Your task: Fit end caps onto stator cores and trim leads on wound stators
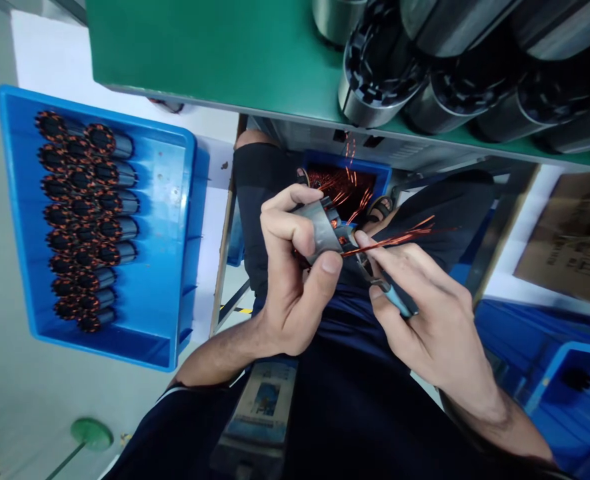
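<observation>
My left hand is closed around a small metal stator with copper windings, held over my lap below the bench edge. My right hand is closed on a blue-handled cutter, its tip at the stator's end. Loose copper wire ends fan out to the right from the stator, running over my right forefinger.
A blue tray at left holds several wound stators in rows. The green bench above carries several larger bare steel stator cores. A blue bin with copper wire scraps sits beyond my knees. More blue bins stand at right, beside a cardboard box.
</observation>
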A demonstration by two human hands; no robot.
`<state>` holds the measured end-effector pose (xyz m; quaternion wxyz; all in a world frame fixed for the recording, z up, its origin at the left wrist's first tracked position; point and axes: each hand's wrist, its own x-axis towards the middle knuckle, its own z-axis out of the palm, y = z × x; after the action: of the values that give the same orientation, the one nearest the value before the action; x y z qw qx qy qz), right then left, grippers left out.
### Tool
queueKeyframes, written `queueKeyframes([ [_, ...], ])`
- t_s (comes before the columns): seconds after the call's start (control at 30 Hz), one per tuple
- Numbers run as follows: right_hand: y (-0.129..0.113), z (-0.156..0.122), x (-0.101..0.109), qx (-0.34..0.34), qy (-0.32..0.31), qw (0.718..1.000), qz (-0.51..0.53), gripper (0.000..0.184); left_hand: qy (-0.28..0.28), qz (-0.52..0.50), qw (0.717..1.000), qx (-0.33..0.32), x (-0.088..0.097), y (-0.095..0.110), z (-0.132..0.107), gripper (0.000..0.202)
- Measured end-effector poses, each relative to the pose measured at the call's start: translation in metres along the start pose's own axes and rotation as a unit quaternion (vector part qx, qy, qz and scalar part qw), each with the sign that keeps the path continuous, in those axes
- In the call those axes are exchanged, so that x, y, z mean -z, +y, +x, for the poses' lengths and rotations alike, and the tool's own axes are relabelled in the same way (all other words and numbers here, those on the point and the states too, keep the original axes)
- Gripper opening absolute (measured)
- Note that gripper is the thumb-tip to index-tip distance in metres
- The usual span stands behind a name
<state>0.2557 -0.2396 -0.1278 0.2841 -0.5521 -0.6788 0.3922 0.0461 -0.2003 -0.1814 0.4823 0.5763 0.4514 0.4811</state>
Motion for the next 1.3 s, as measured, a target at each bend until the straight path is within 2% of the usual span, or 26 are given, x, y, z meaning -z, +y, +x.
queueKeyframes([
  [0.1, 0.001, -0.002, 0.001, 0.003, -0.001, 1.0, 0.01, 0.075, 0.054, 0.014, 0.998, -0.042, -0.005, 0.008, 0.002, 0.024],
  [0.37, -0.004, 0.002, 0.001, 0.019, 0.002, 1.0, 0.025, 0.082, 0.052, 0.046, 0.995, -0.073, -0.009, 0.011, 0.001, 0.021],
  [0.53, -0.005, -0.001, 0.0, 0.016, 0.018, 0.999, 0.021, 0.074, 0.05, 0.054, 0.992, -0.106, -0.01, 0.01, 0.002, 0.019],
  [0.67, 0.009, 0.002, -0.009, 0.028, 0.052, 0.998, 0.017, 0.054, 0.04, 0.101, 0.987, -0.121, -0.006, 0.009, 0.002, 0.017],
  [0.77, 0.038, 0.019, -0.024, 0.017, 0.055, 0.998, 0.011, 0.037, 0.026, 0.139, 0.985, -0.101, -0.005, -0.018, 0.006, 0.013],
  [0.83, 0.066, 0.039, -0.037, -0.031, 0.015, 0.999, 0.015, 0.037, 0.041, 0.151, 0.984, -0.081, -0.009, -0.056, 0.011, 0.017],
  [0.93, 0.111, 0.074, -0.058, -0.124, -0.064, 0.99, 0.026, 0.035, 0.073, 0.163, 0.983, -0.038, -0.016, -0.126, 0.023, 0.038],
  [1.0, 0.137, 0.093, -0.07, -0.163, -0.092, 0.982, 0.024, 0.024, 0.074, 0.17, 0.983, 0.004, -0.019, -0.164, 0.028, 0.056],
  [1.03, 0.147, 0.099, -0.074, -0.176, -0.096, 0.98, 0.022, 0.018, 0.073, 0.173, 0.982, 0.02, -0.019, -0.175, 0.029, 0.062],
  [1.07, 0.155, 0.103, -0.078, -0.184, -0.095, 0.978, 0.026, 0.017, 0.073, 0.177, 0.981, 0.028, -0.019, -0.181, 0.028, 0.063],
  [1.13, 0.16, 0.104, -0.08, -0.199, -0.087, 0.973, 0.078, 0.024, 0.071, 0.194, 0.978, 0.016, -0.015, -0.178, 0.022, 0.055],
  [1.23, 0.145, 0.094, -0.077, -0.218, -0.073, 0.94, 0.254, 0.048, 0.048, 0.26, 0.962, -0.066, -0.006, -0.15, 0.008, 0.025],
  [1.3, 0.125, 0.082, -0.073, -0.204, -0.076, 0.908, 0.359, 0.059, 0.022, 0.307, 0.939, -0.155, 0.0, -0.13, 0.002, 0.012],
])
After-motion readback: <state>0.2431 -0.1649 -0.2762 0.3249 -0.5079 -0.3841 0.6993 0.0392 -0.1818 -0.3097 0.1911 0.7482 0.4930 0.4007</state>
